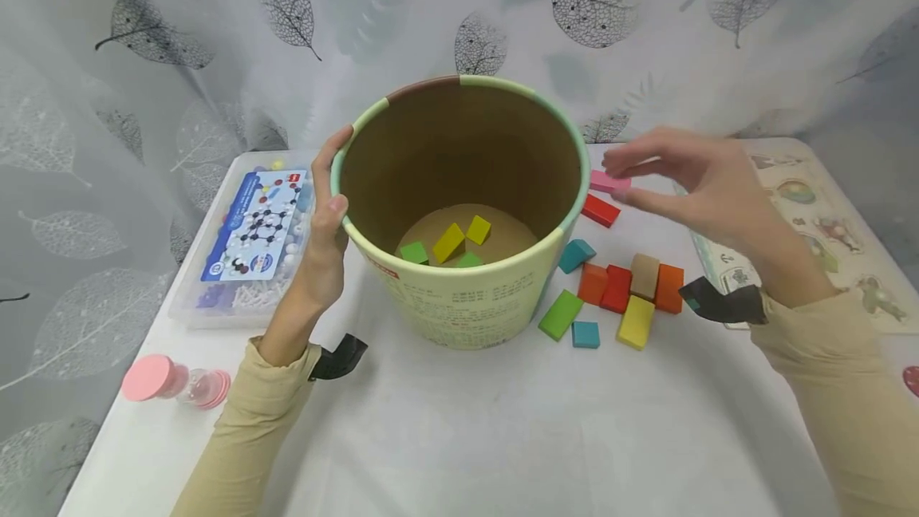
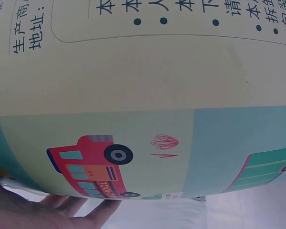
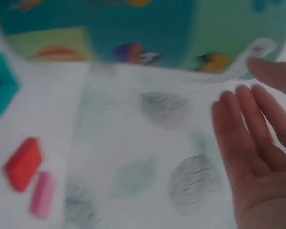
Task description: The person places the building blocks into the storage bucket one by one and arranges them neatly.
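Note:
A large pale-green bucket point(image 1: 459, 297) stands upright in the middle of the table, with yellow blocks point(image 1: 449, 242) and green blocks point(image 1: 414, 253) on its floor. My left hand point(image 1: 323, 242) grips the bucket's left rim; the left wrist view shows its fingers beside a printed red bus. To the right of the bucket my right hand point(image 1: 707, 182), slightly blurred, hovers with fingers apart and nothing held. Near its fingertips lie a pink block point(image 1: 609, 181) and a red block point(image 1: 601, 211). Both also appear in the right wrist view, left of the hand.
Several loose blocks, including a yellow one point(image 1: 635, 323) and a green one point(image 1: 561, 315), lie right of the bucket. A clear plastic case point(image 1: 194, 305) and a pink hourglass point(image 1: 175, 381) are at left. Picture boards point(image 1: 811, 182) lie at right. A leaf-patterned curtain point(image 1: 402, 14) hangs behind.

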Demonstrator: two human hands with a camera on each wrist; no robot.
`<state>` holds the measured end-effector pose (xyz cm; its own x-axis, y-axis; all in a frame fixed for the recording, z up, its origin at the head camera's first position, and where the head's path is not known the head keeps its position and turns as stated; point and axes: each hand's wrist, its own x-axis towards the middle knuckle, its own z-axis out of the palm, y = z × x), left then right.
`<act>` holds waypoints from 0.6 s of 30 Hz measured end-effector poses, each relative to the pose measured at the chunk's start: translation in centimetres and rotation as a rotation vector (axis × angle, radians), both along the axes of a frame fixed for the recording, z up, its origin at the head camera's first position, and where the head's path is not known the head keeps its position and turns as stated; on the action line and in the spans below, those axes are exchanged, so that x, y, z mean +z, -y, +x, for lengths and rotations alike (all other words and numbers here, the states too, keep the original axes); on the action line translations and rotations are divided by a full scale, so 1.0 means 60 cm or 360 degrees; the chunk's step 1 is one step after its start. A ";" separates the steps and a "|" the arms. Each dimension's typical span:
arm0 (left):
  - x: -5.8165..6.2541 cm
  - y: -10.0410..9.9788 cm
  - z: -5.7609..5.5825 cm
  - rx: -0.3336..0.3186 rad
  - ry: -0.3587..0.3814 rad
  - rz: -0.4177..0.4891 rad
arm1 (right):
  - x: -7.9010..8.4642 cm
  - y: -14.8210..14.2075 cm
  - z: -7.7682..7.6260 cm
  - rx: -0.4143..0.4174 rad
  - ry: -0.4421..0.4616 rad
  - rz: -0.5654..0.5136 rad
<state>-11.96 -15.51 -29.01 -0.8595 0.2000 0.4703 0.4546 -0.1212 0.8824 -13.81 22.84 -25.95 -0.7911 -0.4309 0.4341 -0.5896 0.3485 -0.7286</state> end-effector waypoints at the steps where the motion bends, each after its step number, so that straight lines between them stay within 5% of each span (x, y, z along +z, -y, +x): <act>1: 0.000 -0.001 0.000 0.0002 -0.0004 -0.0004 | -0.018 -0.005 -0.003 -0.0018 0.0041 0.0120; 5: -0.001 -0.001 0.001 0.0013 -0.0008 0.0002 | -0.084 -0.007 -0.018 -0.0017 0.0296 0.0462; 9: -0.003 -0.001 0.001 0.0001 -0.0003 0.0013 | -0.129 0.002 -0.030 0.0057 0.0477 0.0593; 18: -0.004 0.000 -0.002 -0.0015 -0.0014 0.0021 | -0.164 0.011 -0.045 0.0132 0.0529 0.0664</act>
